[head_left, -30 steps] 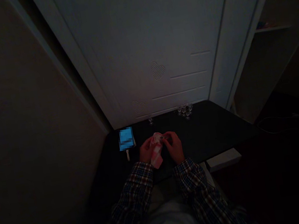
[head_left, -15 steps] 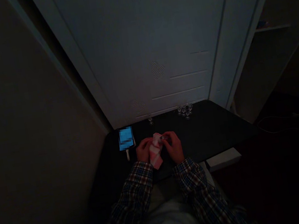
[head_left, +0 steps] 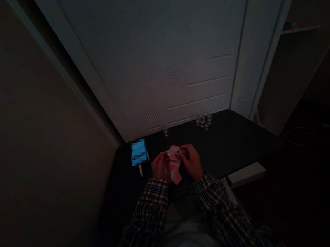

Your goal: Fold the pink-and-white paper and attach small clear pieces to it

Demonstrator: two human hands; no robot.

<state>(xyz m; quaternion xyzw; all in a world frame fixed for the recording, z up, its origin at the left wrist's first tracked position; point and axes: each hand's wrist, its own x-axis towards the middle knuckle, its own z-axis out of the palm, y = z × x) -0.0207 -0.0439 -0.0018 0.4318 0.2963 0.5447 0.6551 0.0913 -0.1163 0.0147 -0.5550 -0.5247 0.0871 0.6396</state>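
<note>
Over the dark table, both hands meet at a pink and white cloth (head_left: 175, 172) that hangs down between them. My left hand (head_left: 159, 167) is closed on the cloth's left side. Pinched in the fingers of my right hand (head_left: 193, 162) is a small clear glass (head_left: 183, 152), partly covered by the fingers and touching the cloth. Dim light hides its exact outline. Beyond the hands, one small stemmed glass (head_left: 166, 132) stands near the back edge.
Several small stemmed glasses (head_left: 205, 122) are grouped at the back right of the dark table (head_left: 233, 142). A lit phone (head_left: 138, 152) with a white plug (head_left: 140, 170) lies at left. A white panel (head_left: 147, 51) rises behind. A white box (head_left: 247, 174) shows below the right edge.
The cloth has bunched and spread at its top, and its hanging end has swung slightly right. Both hands keep nearly the same place, the left turning a little.
</note>
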